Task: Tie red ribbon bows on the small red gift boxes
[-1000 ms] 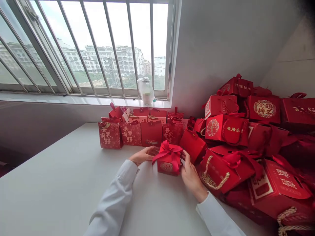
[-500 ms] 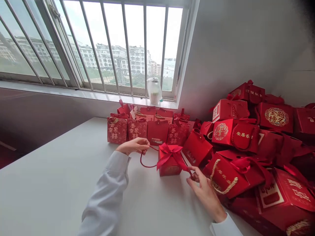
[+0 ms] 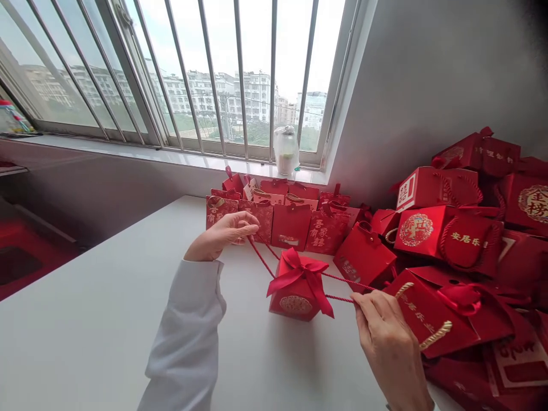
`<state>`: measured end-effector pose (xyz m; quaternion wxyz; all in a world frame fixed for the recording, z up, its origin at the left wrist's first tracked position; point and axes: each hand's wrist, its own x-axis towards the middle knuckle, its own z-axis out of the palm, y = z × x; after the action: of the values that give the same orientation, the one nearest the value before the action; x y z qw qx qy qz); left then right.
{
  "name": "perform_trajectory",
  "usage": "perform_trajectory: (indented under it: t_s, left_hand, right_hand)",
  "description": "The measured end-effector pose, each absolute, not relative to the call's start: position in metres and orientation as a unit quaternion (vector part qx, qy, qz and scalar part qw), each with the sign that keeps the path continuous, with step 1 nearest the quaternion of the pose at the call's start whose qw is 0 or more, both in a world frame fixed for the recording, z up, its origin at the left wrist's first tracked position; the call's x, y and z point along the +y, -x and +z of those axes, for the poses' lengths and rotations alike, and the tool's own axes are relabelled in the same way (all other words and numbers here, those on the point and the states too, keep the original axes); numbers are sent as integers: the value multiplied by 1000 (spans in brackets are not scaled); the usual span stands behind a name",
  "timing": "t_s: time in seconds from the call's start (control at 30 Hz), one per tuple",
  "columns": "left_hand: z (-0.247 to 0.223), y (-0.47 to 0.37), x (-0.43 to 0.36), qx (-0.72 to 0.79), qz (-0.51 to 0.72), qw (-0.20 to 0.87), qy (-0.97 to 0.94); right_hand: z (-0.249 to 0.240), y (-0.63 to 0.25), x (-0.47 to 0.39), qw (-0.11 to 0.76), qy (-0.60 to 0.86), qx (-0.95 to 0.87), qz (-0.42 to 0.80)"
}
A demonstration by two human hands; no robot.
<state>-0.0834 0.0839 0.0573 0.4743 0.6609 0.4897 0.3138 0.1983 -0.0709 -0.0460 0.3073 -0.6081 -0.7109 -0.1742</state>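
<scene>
A small red gift box (image 3: 295, 302) with a gold round emblem is in the middle, slightly tilted, with a shadow on the white table below it. A red ribbon bow (image 3: 301, 273) spreads across its top. My left hand (image 3: 225, 233) pinches one red cord handle (image 3: 262, 258) of the box, pulled up to the left. On the other side, my right hand (image 3: 387, 337) is closed on the opposite cord handle (image 3: 342, 298), drawn out to the right. Both cords look taut. Whether the box still touches the table I cannot tell.
Several red gift bags (image 3: 291, 225) stand in rows against the wall behind. A heap of red boxes (image 3: 428, 231) fills the right side. On the window sill stands a bagged jar (image 3: 286, 151). The white table (image 3: 107, 297) extends to the left.
Both cord handles have gone from slack to stretched out to either side. The box has turned and tilted, showing its emblem. My left hand moved up; my right hand moved right. The camera view shifted left.
</scene>
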Motion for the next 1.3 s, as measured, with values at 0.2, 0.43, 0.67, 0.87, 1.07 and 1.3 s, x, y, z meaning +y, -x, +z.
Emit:
perform_trajectory:
  t_s: [0.2, 0.43, 0.67, 0.87, 1.07, 1.3]
  left_hand:
    - [53, 82, 85, 565, 157, 373, -719]
    - [52, 75, 81, 620, 53, 267, -736]
    - [60, 13, 49, 408, -5, 240, -881]
    - [41, -36, 46, 434, -149, 135, -878]
    - [55, -47, 61, 442, -206, 124, -864]
    - [105, -43, 64, 459, -210, 108, -857]
  right_hand:
    - [-61, -200, -66, 318, 606, -722, -103]
    - [-109, -196, -55, 435, 624, -627, 164]
    - [-126, -188, -50, 507, 595, -527, 334]
    - [-120, -187, -48, 528, 593, -519, 317]
    - [-115, -185, -49, 568, 563, -487, 351]
    - [-105, -190, -53, 603, 440, -413, 522]
